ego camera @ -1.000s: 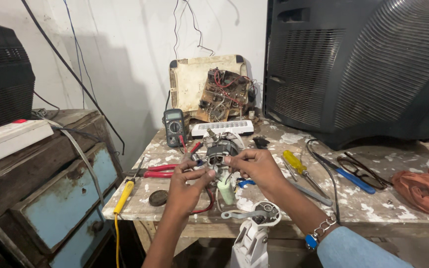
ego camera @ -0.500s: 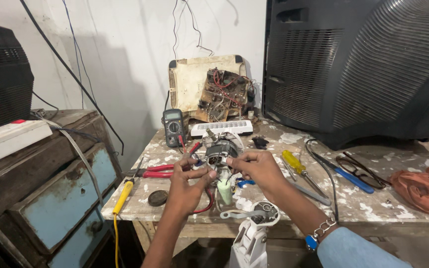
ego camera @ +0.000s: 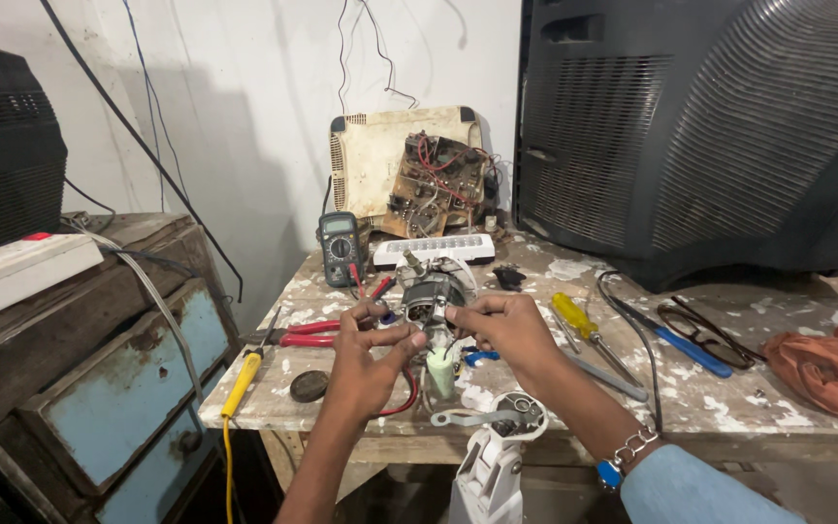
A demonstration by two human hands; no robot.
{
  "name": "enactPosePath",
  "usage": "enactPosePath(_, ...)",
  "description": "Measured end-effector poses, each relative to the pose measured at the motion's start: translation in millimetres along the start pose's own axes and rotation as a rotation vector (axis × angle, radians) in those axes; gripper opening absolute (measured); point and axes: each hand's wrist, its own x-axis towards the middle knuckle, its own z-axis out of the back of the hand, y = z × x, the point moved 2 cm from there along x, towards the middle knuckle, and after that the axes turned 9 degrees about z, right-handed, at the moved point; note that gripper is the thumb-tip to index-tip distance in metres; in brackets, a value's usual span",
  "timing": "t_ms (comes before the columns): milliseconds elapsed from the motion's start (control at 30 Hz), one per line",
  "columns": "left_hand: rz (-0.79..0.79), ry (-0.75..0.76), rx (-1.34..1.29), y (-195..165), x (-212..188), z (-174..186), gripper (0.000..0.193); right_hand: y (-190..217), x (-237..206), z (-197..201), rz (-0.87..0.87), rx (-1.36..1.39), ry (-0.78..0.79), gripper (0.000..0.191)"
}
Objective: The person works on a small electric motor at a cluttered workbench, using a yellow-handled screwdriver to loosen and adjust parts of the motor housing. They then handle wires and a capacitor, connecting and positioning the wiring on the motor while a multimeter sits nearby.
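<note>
Pinching a small motor [ego camera: 426, 291] from both sides, the left hand [ego camera: 366, 354] and right hand [ego camera: 506, 325] hold it just above the bench [ego camera: 632, 408], fingertips closed on its casing, with its wires trailing down to a pale green capacitor [ego camera: 440, 372] and a white fan stand [ego camera: 492, 456] below. The motor looks stripped of its housing and not refitted, so reassembly seems left to do, while red pliers [ego camera: 307, 335], a yellow screwdriver [ego camera: 574, 315], a multimeter [ego camera: 339, 247] and 1 open circuit board [ego camera: 434, 189] lie around. Compared with 0.5 s ago, both hands have kept their grip and barely shifted.
</note>
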Motion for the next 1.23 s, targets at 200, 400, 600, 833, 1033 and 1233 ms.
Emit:
enactPosePath(200,0.189,0.065,-0.18,-2.3,-2.3,0.7,0.035,7.8,-3.6,0.2,-0.002,-0.015,-0.026,0.022)
enactPosePath(400,0.302,-0.039,-0.241,4.9,-1.6,5.2,0.039,24.2,-8.9,-4.0,0.081,-0.271,0.084,0.022)
enactPosePath(600,0.478,-0.013,-0.576,16.9,-3.3,4.7,0.033,15.4,-5.1,0.7,0.007,-0.126,0.0,0.024)
enactPosePath(833,0.616,-0.015,-0.745,23.9,-10.7,14.6,0.038,-11.4,3.0,-3.2,-0.017,-0.021,0.12,0.022)
enactPosePath(1033,0.67,-0.184,-0.675,33.4,-6.7,24.4,0.039,-19.6,1.5,-8.5,-0.067,-0.21,0.258,0.022)
enactPosePath(1233,0.616,-0.278,-0.711,42.2,-10.1,19.3,0.045,-27.3,5.7,-13.5,0.035,-0.385,0.411,0.026)
